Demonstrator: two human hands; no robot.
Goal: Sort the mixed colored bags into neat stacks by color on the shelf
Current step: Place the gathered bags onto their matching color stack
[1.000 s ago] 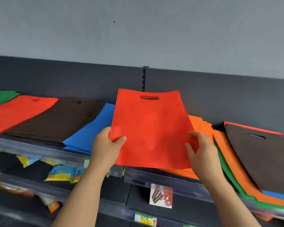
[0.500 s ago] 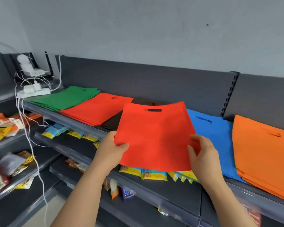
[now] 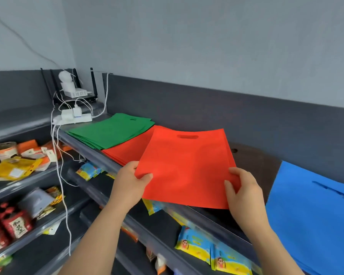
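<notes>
Red bag [image 3: 187, 167], near corners pinched by left hand [image 3: 129, 183] and right hand [image 3: 244, 193]: lay squarely on red stack [image 3: 127, 151], edges aligned.

Four stacks of bags lie in a row along the top shelf [image 3: 77, 143]. The first stack [image 3: 111, 132] is leftmost, and the second stack [image 3: 125, 150] lies just beside it on the right. The third stack [image 3: 254, 161] comes next, and the fourth stack [image 3: 310, 215] is rightmost. A single bag [image 3: 187, 167] is over the second stack and the left part of the third. The left hand [image 3: 129, 183] pinches its near left corner and the right hand [image 3: 244, 193] its near right corner. Left of the first stack lies a power strip [image 3: 74, 118], with a router [image 3: 75, 94] behind it. Snack packets [image 3: 195, 243] lie on the lower shelf [image 3: 163, 221] beneath.
</notes>
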